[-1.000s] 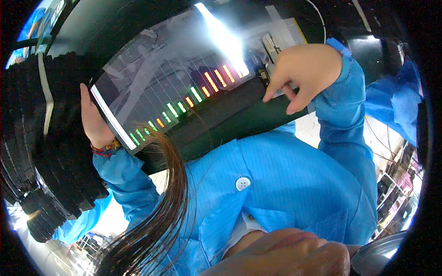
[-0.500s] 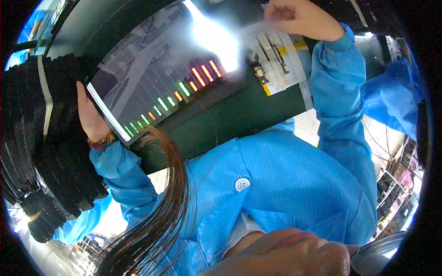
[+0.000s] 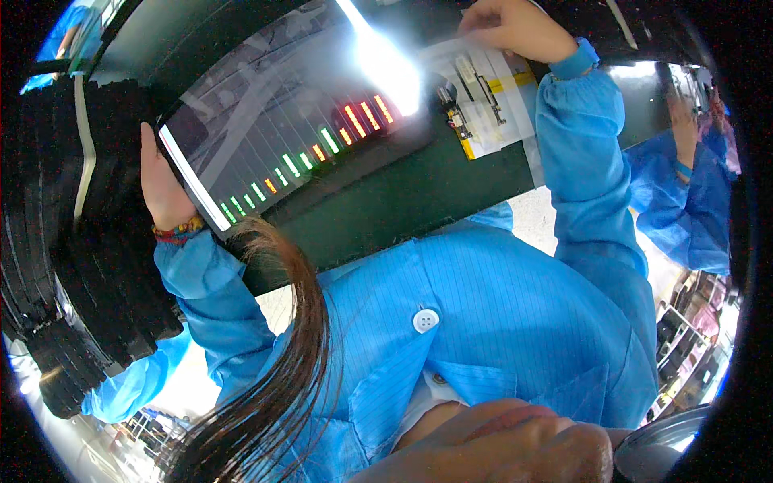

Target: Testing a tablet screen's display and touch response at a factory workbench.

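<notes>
A dark glossy panel [image 3: 266, 105] lies on a dark green surface [image 3: 386, 193]. Rows of green, orange and red bars show across it, and a white strip runs along its left edge. My left hand [image 3: 167, 189] rests against that edge with a finger stretched out; part of the hand is hidden. At the upper right, my right hand [image 3: 519, 30] has its fingers bent and pressed together. What they pinch, if anything, I cannot make out. Below it lies a white sheet [image 3: 487, 133] with yellow edges and small dark strip-like parts [image 3: 457, 121].
A tall stack of black slabs [image 3: 88, 225] stands close to my left arm. A bright light glare [image 3: 386, 68] covers part of the panel. Another person's blue sleeve [image 3: 684, 209] and hand [image 3: 683, 133] are at the right. Brown hair [image 3: 306, 314] hangs near the panel's lower edge.
My right hand has turned, its fist-like curl changing to fingers pointing left and pressed together. My left hand stays at the panel's edge. Another person's hand has come into sight at the right.
</notes>
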A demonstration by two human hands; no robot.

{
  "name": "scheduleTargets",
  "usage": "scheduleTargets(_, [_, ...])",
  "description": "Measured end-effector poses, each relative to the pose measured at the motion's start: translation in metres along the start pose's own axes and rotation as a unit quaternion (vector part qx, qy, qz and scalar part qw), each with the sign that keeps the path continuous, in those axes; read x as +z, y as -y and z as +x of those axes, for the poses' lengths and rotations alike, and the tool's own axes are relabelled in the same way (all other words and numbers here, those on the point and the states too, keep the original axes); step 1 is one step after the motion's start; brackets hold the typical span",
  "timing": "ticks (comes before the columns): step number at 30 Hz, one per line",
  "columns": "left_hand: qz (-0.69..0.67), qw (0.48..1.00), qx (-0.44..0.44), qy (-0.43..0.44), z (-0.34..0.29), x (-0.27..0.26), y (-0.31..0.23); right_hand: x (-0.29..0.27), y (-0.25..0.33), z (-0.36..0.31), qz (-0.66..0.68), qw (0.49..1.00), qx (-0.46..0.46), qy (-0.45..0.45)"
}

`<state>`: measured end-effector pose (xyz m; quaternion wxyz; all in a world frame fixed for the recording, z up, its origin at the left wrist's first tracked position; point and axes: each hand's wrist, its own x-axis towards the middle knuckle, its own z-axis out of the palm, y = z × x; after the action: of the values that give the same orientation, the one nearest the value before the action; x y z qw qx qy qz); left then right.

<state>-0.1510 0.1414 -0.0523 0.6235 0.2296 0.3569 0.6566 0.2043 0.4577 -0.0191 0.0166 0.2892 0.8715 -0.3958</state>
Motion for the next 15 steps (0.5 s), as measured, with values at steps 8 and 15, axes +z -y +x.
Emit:
scheduleTargets(8, [-0.104, 0.994, -0.027, 0.033, 0.004, 0.002, 0.002, -0.001, 0.001, 0.0, -0.016, 1.0, -0.02, -0.007])
scheduleTargets(15, [-0.079, 0.995, -0.058, 0.003, 0.007, 0.016, 0.0, -0.001, -0.005, 0.002, -0.031, 0.999, -0.028, -0.016])
